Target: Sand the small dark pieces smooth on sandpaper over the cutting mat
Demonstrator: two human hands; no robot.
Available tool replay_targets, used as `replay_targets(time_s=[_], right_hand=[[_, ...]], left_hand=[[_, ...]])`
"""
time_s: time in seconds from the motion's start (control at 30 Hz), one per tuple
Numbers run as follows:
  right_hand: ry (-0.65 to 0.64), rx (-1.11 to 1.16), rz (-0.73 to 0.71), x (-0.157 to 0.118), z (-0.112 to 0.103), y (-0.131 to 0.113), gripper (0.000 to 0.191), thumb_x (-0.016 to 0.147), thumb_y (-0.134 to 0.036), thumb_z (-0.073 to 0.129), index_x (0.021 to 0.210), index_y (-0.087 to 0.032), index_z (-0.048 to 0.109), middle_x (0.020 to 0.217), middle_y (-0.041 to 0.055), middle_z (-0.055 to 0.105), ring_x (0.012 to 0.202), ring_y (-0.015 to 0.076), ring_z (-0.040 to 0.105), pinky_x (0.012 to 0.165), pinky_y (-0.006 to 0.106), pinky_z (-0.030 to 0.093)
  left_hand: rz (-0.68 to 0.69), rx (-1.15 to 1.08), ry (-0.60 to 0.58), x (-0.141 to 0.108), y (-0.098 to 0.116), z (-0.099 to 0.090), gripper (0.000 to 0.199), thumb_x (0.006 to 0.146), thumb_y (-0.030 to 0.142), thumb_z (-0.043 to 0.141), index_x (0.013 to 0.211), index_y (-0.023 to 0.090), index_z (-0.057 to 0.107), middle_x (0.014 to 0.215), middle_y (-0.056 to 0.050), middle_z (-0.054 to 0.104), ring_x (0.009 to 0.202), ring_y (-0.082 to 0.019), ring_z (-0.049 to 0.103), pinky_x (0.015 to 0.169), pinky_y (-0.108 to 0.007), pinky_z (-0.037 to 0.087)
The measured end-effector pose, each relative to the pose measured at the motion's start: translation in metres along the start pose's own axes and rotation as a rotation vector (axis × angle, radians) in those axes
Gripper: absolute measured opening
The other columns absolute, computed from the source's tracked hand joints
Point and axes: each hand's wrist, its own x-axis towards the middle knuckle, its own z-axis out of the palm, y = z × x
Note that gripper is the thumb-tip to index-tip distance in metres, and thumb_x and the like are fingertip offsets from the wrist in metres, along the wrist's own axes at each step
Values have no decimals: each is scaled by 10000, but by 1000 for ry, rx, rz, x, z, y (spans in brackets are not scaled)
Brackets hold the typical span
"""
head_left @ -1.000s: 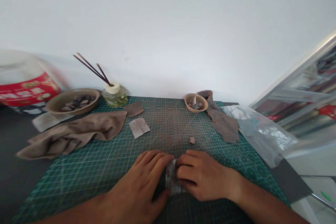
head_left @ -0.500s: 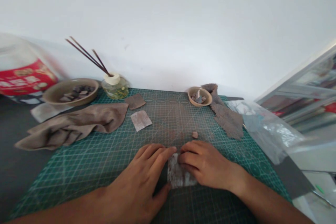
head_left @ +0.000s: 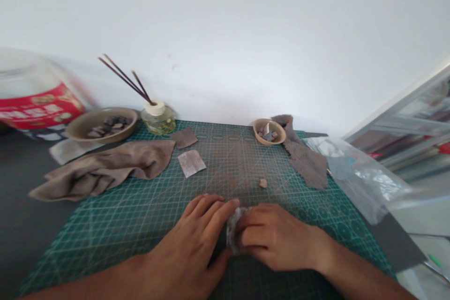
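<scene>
Green gridded cutting mat, near edge: one crumpled pale sheet, bunched between two bare hands. Right hand, fingers curled, has the sheet pinched against its palm side. Left hand, fingers part-spread and slightly bent, sits at the sheet's left side; whether it has firm hold cannot be told. On the mat, centre: one small brown stone chip. Far side: flat pale square, brown scrap. Right side: grey-brown cloth. Far right corner, overlapping: clear plastic bag. Far edge: small clay bowl of stone pieces. Beyond far left corner: large clay bowl of dark stones, reed diffuser jar. Left edge, overlapping: large brown cloth.
</scene>
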Motion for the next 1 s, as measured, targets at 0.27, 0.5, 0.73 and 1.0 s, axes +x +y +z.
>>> replay_targets(time_s=[0.27,0.5,0.73,1.0], right_hand=[[3,115,112,-3,-6,9,57,943,-172,618,913,-197,658,978,0,683,905,144,628,854,267,455],[64,51,206,1,-10,9,70,955,-185,609,904,-190,655,964,9,677,895,155,617,860,297,438],[-4,95,104,1,-7,8,59,937,-197,629,883,-193,652,945,4,681,889,159,621,822,285,444],[-85,179,76,2,-10,5,76,935,-184,618,879,-204,665,922,0,678,872,149,621,809,267,455]], left_hand=[[-10,29,5,0,2,-2,731,853,165,570,1503,162,236,1356,-139,535,1285,-326,456,1057,-567,438],[-2,28,-38,1,2,-5,699,844,170,580,1478,173,285,1347,-122,547,1270,-314,474,1060,-556,446],[24,50,-19,0,3,-6,712,838,158,565,1487,151,272,1344,-139,558,1251,-326,493,1032,-566,467],[18,36,-32,2,2,-7,736,839,162,565,1505,166,251,1349,-131,566,1253,-333,508,1027,-563,468]])
